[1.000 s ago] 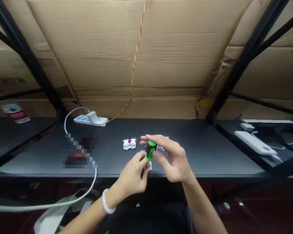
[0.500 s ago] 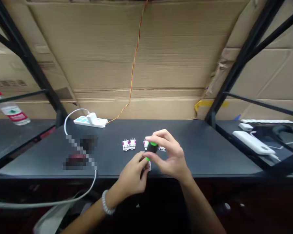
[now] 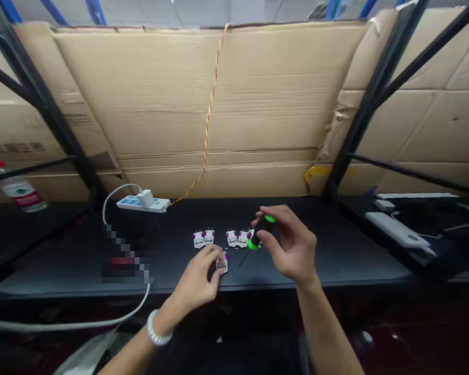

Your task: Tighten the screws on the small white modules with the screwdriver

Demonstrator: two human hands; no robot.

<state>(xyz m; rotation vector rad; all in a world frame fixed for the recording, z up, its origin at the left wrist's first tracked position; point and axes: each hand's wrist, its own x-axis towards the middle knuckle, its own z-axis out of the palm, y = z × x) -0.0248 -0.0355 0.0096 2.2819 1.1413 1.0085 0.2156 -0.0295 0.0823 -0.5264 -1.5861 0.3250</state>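
Observation:
My right hand point(image 3: 289, 245) is closed round the black and green handle of a screwdriver point(image 3: 264, 230). The thin shaft slants down to the left, its tip apart from the piece in my other hand. At the front of the table, my left hand point(image 3: 199, 276) pinches a small white and purple plug-like piece point(image 3: 223, 262), partly covered by the fingers. Beyond it lie two similar white and purple pieces point(image 3: 204, 238) with thin prongs pointing away. More of them form a group point(image 3: 236, 239) to the right, the last one partly behind the screwdriver.
A white power strip point(image 3: 144, 203) with a plugged-in adapter and white cable stands at the back left. Black metal frame posts point(image 3: 355, 125) rise on both sides before a cardboard wall point(image 3: 180, 94). A bottle point(image 3: 21, 192) is far left, a white device point(image 3: 394, 229) right.
My right hand has drawn the screwdriver right and away from the piece, tilting it. My left hand has shifted left with its piece. The camera view has tipped upward.

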